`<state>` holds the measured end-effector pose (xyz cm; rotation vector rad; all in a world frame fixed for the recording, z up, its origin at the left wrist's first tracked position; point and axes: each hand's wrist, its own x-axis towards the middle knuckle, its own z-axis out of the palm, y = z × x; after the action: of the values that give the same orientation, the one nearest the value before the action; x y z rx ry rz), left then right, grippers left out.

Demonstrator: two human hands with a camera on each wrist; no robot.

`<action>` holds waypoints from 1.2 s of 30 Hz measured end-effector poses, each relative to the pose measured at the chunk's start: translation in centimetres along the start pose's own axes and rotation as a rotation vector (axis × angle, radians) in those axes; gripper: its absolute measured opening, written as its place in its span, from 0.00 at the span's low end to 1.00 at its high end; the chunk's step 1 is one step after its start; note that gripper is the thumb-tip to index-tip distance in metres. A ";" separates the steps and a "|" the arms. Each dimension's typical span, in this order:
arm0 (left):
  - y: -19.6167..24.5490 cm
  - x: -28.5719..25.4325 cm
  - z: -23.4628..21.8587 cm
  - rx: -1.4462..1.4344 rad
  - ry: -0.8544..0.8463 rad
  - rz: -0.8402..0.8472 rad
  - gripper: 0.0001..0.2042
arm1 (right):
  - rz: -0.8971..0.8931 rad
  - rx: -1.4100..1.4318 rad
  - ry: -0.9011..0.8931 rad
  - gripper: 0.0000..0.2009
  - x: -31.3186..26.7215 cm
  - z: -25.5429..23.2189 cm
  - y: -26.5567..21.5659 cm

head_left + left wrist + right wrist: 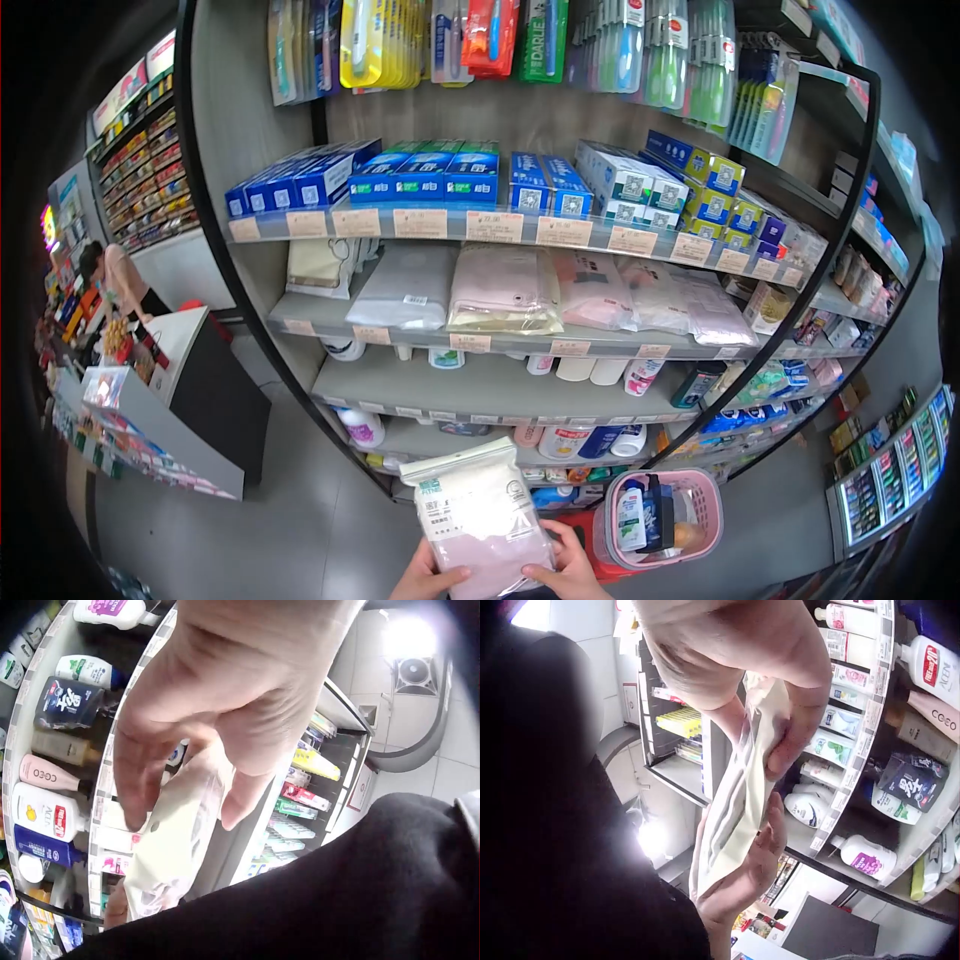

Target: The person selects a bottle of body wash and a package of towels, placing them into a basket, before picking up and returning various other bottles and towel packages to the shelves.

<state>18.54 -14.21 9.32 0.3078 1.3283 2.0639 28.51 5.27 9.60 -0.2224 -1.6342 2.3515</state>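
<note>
A flat plastic packet (478, 515) with printed lettering and soft pink folded cloth inside is held up in front of the shelves in the head view. My left hand (428, 578) grips its lower left side, thumb across the front. On the lower right side my right hand (570, 565) holds it the same way. Seen edge-on in the left wrist view, the packet (180, 832) lies between the left hand's (232, 697) thumb and fingers. In the right wrist view, the right hand (742, 660) pinches the packet's edge (746, 799).
Similar packets (505, 285) line a shelf below toothpaste boxes (425, 175); toothbrushes (600, 45) hang above. Bottles (565, 440) stand lower. A pink basket (718, 505) holding a white bottle (630, 518) is at right. A person (120, 280) stands by a counter (180, 345) at left.
</note>
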 end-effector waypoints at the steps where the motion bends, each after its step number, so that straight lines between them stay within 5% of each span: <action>1: 0.6 0.2 0.0 0.056 -0.044 -0.071 0.40 | 0.068 0.008 0.009 0.32 0.0 -0.4 -0.2; 2: 1.0 0.2 0.4 0.061 -0.058 -0.071 0.40 | 0.137 0.016 0.016 0.39 0.1 -0.5 -0.3; 5: 1.5 0.5 1.4 0.073 -0.042 0.105 0.30 | 0.015 -0.129 0.075 0.37 0.0 -0.2 0.3; 11: 3.3 3.9 -1.0 0.143 -0.091 0.010 0.41 | -0.113 -0.085 0.022 0.37 0.7 -1.6 0.3; 16: 10.6 7.5 0.8 0.035 -0.004 0.225 0.41 | -0.142 -0.055 -0.034 0.30 2.9 -4.7 -1.5; 29: 21.2 22.0 5.6 0.230 -0.004 0.407 0.34 | -0.128 -0.116 0.303 0.23 3.9 -15.4 -4.1; 31: 20.9 23.7 5.9 0.645 0.248 0.608 0.29 | -0.184 -0.195 0.311 0.24 4.1 -18.1 -3.5; 36: 21.8 26.7 5.1 0.733 0.216 0.858 0.18 | -0.269 -0.253 0.460 0.18 3.7 -20.9 -3.8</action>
<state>-7.73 0.57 26.87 1.1646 2.3635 2.1763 31.27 26.33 5.88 -0.5162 -1.6038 1.7337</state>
